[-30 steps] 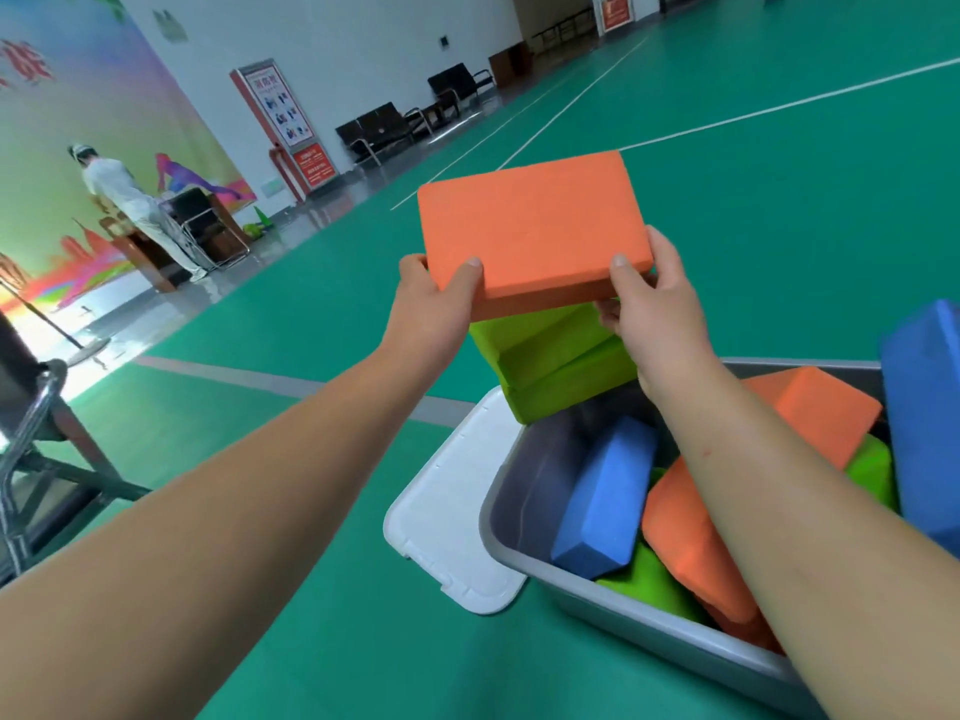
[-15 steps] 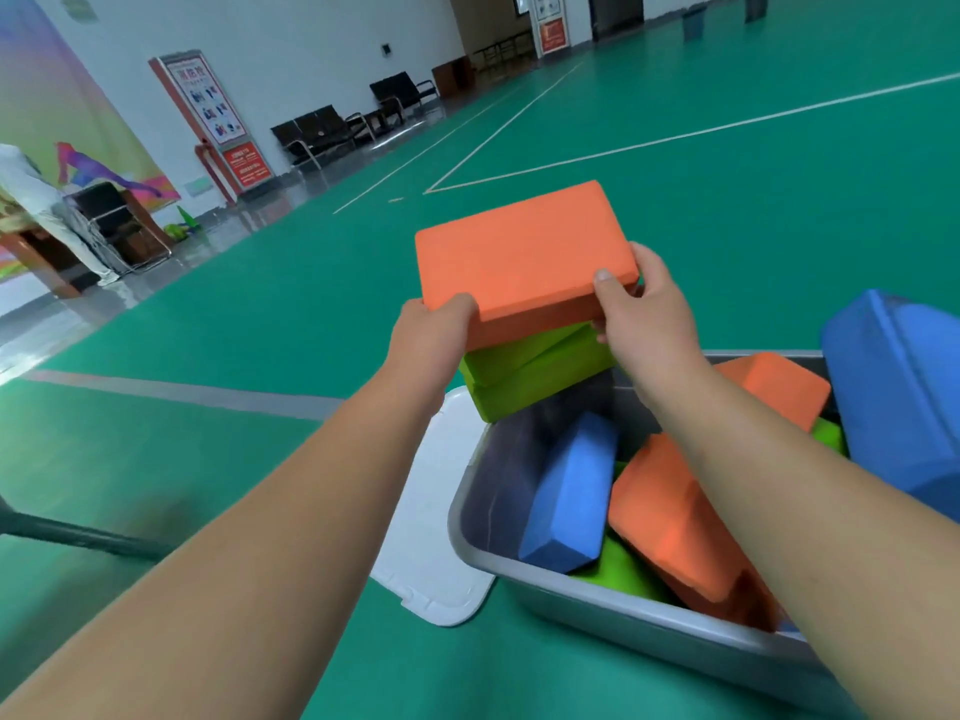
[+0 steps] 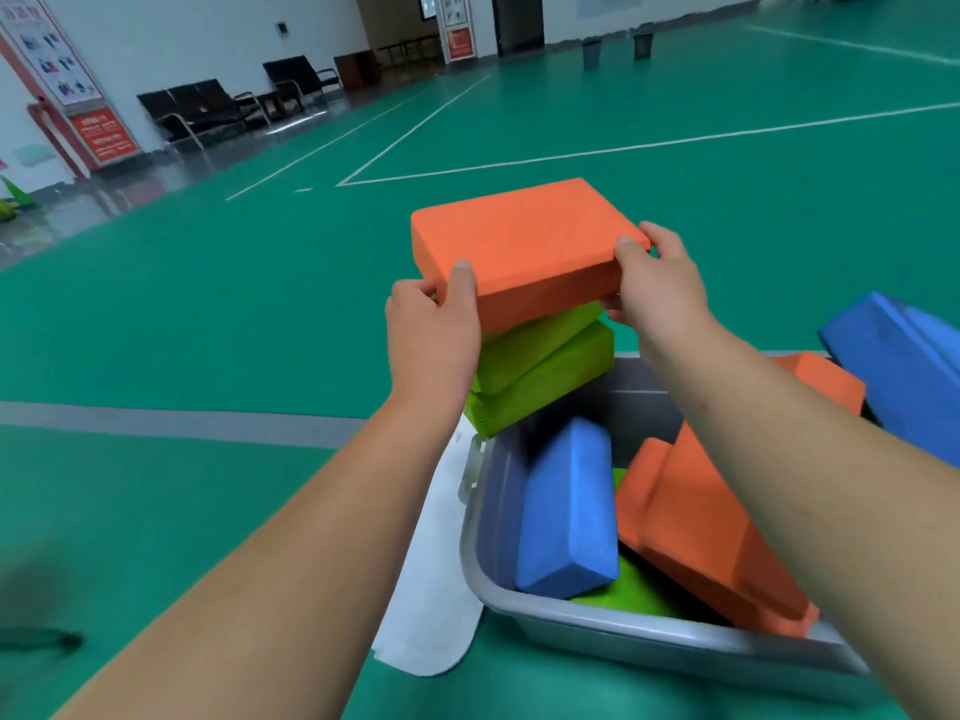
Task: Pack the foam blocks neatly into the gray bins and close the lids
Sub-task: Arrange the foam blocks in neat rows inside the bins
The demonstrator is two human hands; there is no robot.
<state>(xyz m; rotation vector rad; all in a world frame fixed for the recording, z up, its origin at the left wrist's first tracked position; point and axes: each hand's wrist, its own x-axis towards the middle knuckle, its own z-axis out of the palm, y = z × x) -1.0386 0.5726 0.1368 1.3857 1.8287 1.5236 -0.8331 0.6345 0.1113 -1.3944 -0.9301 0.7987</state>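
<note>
Nearest the camera, a gray plastic bin (image 3: 519,610) stands on the green sports-hall floor (image 3: 208,304), lid off. The white flat plastic lid (image 3: 431,589) lies on the floor, touching the bin's left side and partly under it. Inside the bin, unsorted: a blue rectangular foam block (image 3: 566,506) standing on its long edge against the left wall; just right of it, tilted orange foam blocks (image 3: 696,527) leaning together; a lime-green foam block (image 3: 628,589) flat at the bottom beneath both. At the right edge of the frame a large blue foam block (image 3: 904,366) sticks up above the rim, with another orange foam block (image 3: 826,376) beside it. Above the bin's far left corner both hands hold a stack clear of the rim: an orange rectangular foam block (image 3: 519,241) on top of two lime-green rectangular foam blocks (image 3: 540,366). Left hand (image 3: 431,340): grip clamped on the orange block's near left corner, thumb on top, fingers hidden. Right hand (image 3: 660,288): grip clamped on the near right corner, thumb on top, fingers curled round the end. Beyond: a gray floor strip (image 3: 156,418), white court lines (image 3: 519,163), black metal-framed chairs (image 3: 208,106) along the wall, and a red-framed notice stand (image 3: 98,132) at far left.
</note>
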